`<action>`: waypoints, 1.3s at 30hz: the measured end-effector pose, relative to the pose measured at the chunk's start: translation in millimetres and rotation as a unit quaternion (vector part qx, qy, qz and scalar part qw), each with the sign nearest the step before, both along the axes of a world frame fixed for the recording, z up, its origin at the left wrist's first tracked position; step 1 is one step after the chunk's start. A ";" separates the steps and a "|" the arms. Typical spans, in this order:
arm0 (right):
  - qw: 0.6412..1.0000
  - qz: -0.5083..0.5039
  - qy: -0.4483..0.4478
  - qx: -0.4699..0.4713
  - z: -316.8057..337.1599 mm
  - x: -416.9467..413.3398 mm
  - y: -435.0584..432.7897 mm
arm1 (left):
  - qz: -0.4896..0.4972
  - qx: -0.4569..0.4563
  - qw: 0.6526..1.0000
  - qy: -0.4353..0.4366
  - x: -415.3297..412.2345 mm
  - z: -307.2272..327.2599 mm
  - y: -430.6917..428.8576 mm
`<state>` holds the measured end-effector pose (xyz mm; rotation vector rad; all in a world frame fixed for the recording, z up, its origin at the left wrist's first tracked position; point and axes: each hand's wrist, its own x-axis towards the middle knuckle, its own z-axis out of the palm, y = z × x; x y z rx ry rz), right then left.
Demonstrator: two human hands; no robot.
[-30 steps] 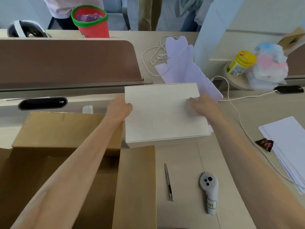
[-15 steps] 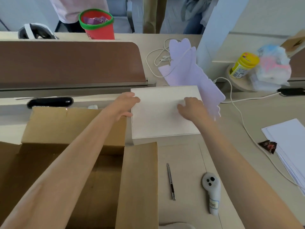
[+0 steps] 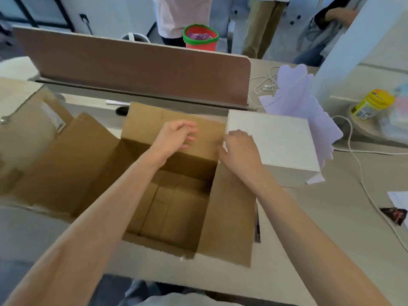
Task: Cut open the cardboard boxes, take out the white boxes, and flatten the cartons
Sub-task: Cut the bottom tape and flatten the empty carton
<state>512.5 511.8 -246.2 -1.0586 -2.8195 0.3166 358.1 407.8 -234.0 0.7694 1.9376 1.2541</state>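
Observation:
An open brown carton (image 3: 92,151) stands on the desk in front of me, its flaps spread out and its inside empty. The white box (image 3: 280,140) sits on the desk just right of the carton's far flap. My left hand (image 3: 176,135) hovers over the far flap with loosely bent fingers and holds nothing. My right hand (image 3: 239,149) is at the carton's far right corner, between the flap and the white box, fingers relaxed; whether it touches the flap is unclear.
A brown divider panel (image 3: 136,74) runs along the far edge of the desk. A utility knife (image 3: 257,224) lies partly hidden under the right flap. Lilac paper (image 3: 302,102), a cable (image 3: 357,164), a yellow jar (image 3: 371,104) and people stand beyond and right.
Both hands let go of the white box, which now rests on the desk, and moved left to the carton's far flap. The view swung left and down.

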 end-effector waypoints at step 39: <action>0.681 -0.447 0.314 -0.488 -66.3 79.6 -282.1 | 0.053 -0.125 0.990 0.044 -46.1 -90.8 -340.1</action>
